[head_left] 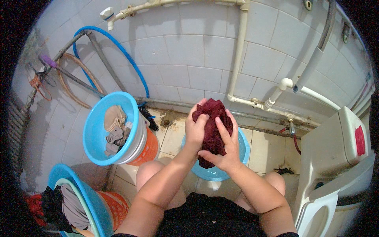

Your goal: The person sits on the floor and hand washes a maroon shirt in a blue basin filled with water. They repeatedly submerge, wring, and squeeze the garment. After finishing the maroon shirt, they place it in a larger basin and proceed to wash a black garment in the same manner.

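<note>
A bunched, dark maroon cloth point(213, 122) is held up between my two hands in the middle of the view. Its exact kind of garment cannot be made out. My left hand point(196, 128) grips it from the left side, thumb across the front. On the right, my right hand point(226, 148) wraps it with fingers spread over the fabric and thumb near its lower end. Directly beneath is a light blue basin point(245, 152), largely hidden by the cloth and my hands.
At left, a blue basin point(90, 134) of beige and grey clothes rests on an orange-and-white bucket point(147, 148). Nearer, another blue basin point(63, 172) holds black and grey clothes. A toilet point(327, 138) stands at right. Pipes point(239, 51) and a blue hose point(130, 59) line the tiled wall.
</note>
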